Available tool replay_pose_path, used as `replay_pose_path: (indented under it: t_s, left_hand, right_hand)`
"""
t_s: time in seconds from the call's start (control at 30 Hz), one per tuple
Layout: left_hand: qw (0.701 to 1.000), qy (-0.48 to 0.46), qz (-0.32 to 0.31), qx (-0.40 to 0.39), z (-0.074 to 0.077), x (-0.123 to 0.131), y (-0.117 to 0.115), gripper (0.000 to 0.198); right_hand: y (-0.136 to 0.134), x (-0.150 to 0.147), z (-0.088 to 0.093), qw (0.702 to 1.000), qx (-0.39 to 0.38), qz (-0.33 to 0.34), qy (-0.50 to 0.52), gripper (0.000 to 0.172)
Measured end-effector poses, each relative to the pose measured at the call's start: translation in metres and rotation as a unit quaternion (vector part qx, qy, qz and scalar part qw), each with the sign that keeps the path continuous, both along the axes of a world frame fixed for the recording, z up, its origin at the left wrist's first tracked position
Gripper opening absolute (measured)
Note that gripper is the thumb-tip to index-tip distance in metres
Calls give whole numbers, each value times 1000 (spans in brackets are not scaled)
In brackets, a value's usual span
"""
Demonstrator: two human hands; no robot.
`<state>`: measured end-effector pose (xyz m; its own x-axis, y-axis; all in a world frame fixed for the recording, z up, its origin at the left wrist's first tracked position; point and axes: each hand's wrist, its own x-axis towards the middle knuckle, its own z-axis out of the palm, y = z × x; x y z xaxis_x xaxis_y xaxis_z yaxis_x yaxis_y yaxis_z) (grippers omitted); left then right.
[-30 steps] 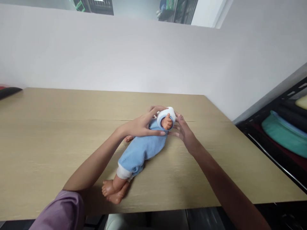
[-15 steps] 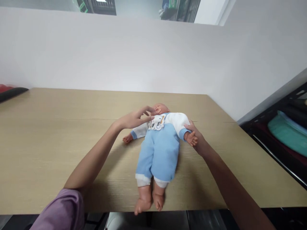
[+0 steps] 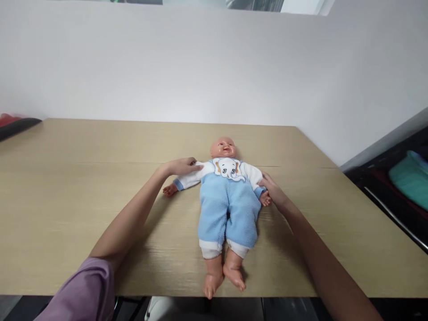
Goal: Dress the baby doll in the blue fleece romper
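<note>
A baby doll (image 3: 228,200) in a blue and white outfit with an elephant face on the chest lies on its back on the wooden table (image 3: 83,200). Its head points to the wall and its bare feet to the near edge. My left hand (image 3: 182,166) is at the doll's sleeve on the left, fingers closed around the upper part of it. On the other side, my right hand (image 3: 272,189) has its thumb and fingers about the other sleeve, near the cuff. Some fingertips of both hands are hidden.
A pale wall (image 3: 167,67) rises behind the table, with a window strip at the top. On the right, a dark rack holds a teal item (image 3: 409,178). A black and red object (image 3: 15,127) shows at the far left.
The doll has turned from tilted to flat on its back, face up, and its legs have shifted right. My left hand has moved from near its face and chest to the sleeve.
</note>
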<state>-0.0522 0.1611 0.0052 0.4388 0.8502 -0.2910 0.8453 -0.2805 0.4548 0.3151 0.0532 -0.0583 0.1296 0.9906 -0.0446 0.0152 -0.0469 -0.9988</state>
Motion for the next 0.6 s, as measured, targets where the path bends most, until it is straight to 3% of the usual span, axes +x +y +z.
replay_pose_path:
  t_s: [0.2,0.37,0.6]
  left_hand:
    - [977,-145,-7,-156,-10,6,-6,83]
    - [951,-244,-23,-190,-25,16,-11,82]
    - [956,-225,-80,-171,-29,5,-7,95]
  right_hand:
    - [-5,-6,1,993,0,-15,-120,38]
    - [-13,-16,5,990,-66,7,-124,64]
    - [-14,-16,8,990,-65,17,-120,50]
